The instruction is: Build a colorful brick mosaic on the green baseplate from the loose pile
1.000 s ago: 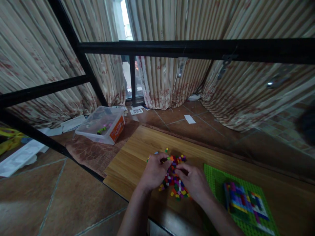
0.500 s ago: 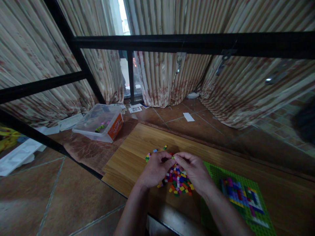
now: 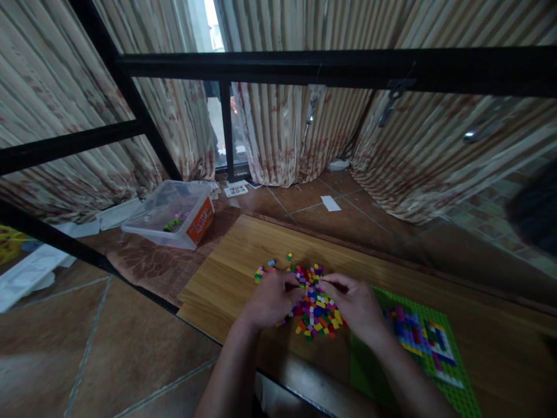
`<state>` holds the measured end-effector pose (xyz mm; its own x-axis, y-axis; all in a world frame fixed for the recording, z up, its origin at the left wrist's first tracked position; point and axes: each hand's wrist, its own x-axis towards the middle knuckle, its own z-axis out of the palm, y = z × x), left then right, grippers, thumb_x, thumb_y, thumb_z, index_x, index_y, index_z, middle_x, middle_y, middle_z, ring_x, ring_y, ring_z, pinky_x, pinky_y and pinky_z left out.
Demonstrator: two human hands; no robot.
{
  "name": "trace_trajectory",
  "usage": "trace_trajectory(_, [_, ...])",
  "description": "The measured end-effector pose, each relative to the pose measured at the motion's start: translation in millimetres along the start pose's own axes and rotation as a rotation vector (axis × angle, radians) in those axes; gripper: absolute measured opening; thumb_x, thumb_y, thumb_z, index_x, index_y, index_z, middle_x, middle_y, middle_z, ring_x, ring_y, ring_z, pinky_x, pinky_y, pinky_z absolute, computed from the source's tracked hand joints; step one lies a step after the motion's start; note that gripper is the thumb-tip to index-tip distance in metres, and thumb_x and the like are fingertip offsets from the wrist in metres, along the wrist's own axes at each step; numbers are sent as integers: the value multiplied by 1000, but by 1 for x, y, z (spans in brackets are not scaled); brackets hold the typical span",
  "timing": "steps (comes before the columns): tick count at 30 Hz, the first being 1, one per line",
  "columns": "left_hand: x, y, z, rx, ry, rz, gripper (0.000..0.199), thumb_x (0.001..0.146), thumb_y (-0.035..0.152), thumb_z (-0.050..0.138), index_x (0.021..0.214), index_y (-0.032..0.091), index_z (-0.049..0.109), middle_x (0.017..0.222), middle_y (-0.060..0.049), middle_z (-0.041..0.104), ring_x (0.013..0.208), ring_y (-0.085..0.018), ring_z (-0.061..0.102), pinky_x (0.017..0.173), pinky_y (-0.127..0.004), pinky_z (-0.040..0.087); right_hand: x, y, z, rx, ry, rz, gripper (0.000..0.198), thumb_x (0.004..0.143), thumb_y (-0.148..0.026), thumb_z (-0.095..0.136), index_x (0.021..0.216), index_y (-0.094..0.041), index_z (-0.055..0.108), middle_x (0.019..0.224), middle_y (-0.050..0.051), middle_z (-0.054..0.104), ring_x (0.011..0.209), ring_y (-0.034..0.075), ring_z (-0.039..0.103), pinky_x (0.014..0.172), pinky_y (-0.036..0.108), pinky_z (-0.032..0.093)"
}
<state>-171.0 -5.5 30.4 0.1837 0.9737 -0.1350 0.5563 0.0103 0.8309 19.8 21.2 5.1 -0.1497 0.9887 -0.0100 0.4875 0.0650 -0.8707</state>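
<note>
A pile of small coloured toy bricks [image 3: 315, 313] lies on the wooden board, with my two hands just over it. My left hand [image 3: 272, 297] is closed in a pinch, a speck of lime green showing at its fingertips, seemingly a small brick. Facing it across the pile, my right hand [image 3: 357, 302] also pinches thumb and forefinger together; whatever they hold is too small to make out. Beside my right forearm lies a green baseplate [image 3: 463, 380] bearing rows of fitted bricks [image 3: 418, 331], partly hidden by the arm.
The wooden board [image 3: 221, 261] stretches left to right. Beyond its left end stands a clear plastic tub [image 3: 174, 212] with an orange label and some bricks inside. A black metal frame [image 3: 278, 67] crosses before striped curtains [image 3: 278, 133]. White paper [image 3: 331, 203] lies on the tiled floor.
My hands have moved apart from each other; their fingertips met around a lime-green brick before. More of the pile shows between them. The whole view has shifted slightly.
</note>
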Motion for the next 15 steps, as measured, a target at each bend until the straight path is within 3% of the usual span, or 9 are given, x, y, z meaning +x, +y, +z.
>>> trace_trajectory(7, [4, -4, 10, 209, 13, -84, 12, 74, 18, 58, 66, 18, 68, 64, -1, 66, 61, -14, 57, 56, -23, 37, -8, 9, 8, -238, -53, -83, 20, 80, -34, 59, 84, -23, 75, 85, 4, 74, 78, 21, 67, 72, 32, 47])
trace_trajectory(15, [3, -8, 2, 151, 20, -46, 15, 70, 11, 57, 73, 18, 70, 72, -2, 69, 67, -14, 60, 60, -23, 40, -7, 3, -10, -237, 11, -37, 27, 82, -40, 54, 89, -23, 73, 87, 5, 75, 78, 21, 68, 73, 33, 48])
